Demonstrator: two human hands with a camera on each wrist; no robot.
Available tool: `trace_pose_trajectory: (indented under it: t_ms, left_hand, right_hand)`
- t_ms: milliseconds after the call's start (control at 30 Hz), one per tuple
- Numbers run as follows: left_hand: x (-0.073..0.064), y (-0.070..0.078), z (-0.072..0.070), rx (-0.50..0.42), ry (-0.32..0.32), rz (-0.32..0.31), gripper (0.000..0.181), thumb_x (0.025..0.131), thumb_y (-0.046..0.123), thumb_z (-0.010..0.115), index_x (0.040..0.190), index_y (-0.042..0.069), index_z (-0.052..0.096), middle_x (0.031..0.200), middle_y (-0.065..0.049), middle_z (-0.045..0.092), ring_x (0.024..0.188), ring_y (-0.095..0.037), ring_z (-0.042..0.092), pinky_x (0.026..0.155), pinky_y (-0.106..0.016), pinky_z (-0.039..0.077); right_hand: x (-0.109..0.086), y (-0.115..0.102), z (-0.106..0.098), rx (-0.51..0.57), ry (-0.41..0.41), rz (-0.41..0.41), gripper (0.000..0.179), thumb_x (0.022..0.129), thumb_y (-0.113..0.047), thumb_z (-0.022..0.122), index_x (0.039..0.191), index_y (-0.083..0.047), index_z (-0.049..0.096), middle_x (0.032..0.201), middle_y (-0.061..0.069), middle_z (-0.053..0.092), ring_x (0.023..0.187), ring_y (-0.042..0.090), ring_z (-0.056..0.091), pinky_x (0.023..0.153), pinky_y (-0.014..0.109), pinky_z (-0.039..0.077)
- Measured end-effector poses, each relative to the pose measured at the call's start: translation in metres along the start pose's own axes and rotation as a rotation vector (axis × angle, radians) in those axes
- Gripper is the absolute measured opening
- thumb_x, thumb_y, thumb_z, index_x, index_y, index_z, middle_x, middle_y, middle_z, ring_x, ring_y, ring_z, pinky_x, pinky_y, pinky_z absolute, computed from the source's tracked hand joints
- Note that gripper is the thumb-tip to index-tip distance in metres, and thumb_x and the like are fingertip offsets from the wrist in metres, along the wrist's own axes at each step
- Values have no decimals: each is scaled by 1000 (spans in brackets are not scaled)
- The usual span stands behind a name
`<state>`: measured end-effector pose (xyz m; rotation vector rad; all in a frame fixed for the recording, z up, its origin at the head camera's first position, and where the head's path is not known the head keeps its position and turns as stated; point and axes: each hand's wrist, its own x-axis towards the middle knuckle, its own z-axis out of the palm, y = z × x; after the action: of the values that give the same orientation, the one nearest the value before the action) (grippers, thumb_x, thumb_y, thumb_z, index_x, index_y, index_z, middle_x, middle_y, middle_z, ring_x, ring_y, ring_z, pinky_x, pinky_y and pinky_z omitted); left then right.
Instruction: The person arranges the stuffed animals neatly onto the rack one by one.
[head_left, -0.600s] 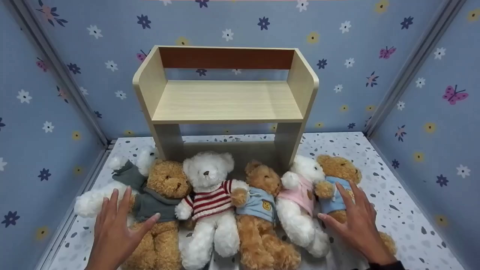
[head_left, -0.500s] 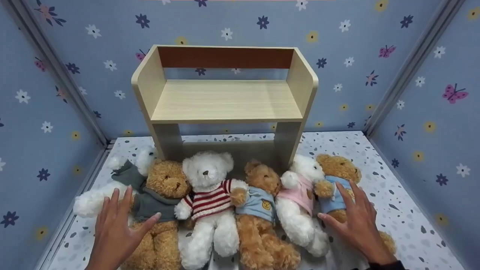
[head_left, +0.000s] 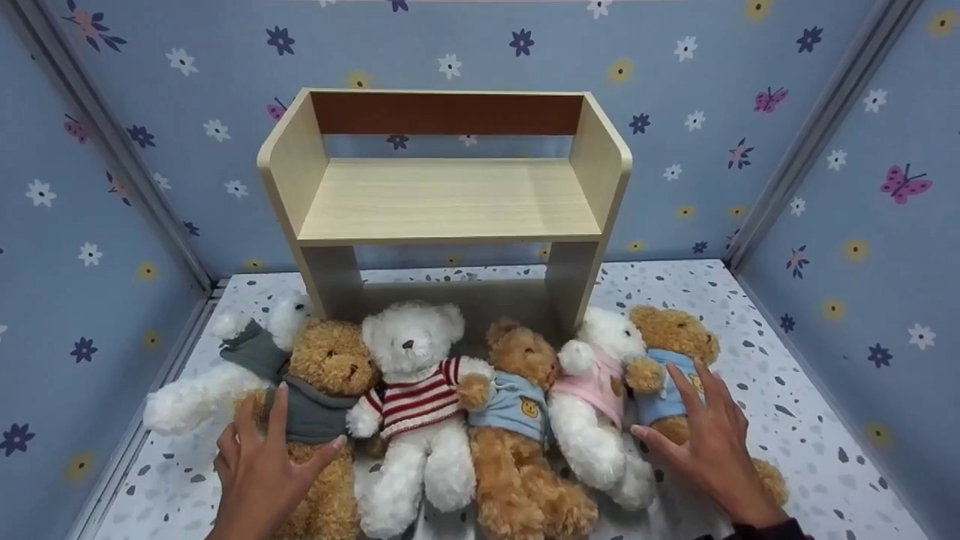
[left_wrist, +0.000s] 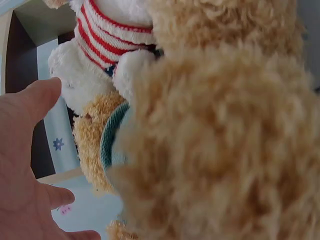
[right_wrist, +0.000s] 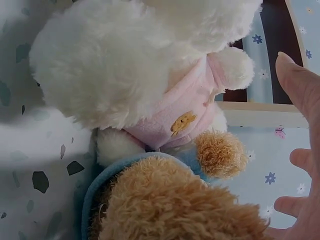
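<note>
My left hand is spread over the brown teddy bear in a dark grey-green hoodie, thumb and fingers apart. In the left wrist view that bear's blurred fur fills the right side. My right hand, fingers also spread, hovers by the brown teddy bear in a light blue top at the row's right end. Beside this bear leans a white teddy bear in pink. Mid-row lie a white teddy bear in a red-striped sweater and another brown one in a blue hoodie.
Behind the bears stands a two-tier pale wooden shelf with a brown back strip. A white teddy bear in grey lies sideways at the far left. Flowered blue walls enclose the speckled white tabletop.
My left hand has moved right, from beside the white bear's leg to over the bear in the grey-green hoodie. The right hand and the bears stay nearly put; the view shifts slightly.
</note>
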<state>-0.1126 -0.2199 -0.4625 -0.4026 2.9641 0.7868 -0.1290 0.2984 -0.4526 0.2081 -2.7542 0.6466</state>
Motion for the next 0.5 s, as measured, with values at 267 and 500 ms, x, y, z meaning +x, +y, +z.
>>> trace_pose_trajectory:
  t_ms: [267, 500]
  left_hand:
    - [-1, 2, 11, -22, 2, -5, 125, 79, 72, 70, 163, 11, 1, 160, -33, -14, 142, -64, -9, 103, -82, 5]
    - [2, -2, 18, -8, 1, -75, 128, 79, 66, 74, 162, 10, -5, 157, -38, -18, 139, -68, -10, 101, -84, 10]
  right_hand:
    - [-3, 2, 0, 10, 35, -28, 92, 83, -42, 82, 157, -14, 34, 160, 30, 19, 144, 56, 17, 105, 77, 14]
    - [-3, 4, -1, 15, 33, -21, 92, 81, -40, 83, 155, -13, 36, 160, 31, 20, 142, 57, 18, 102, 78, 16]
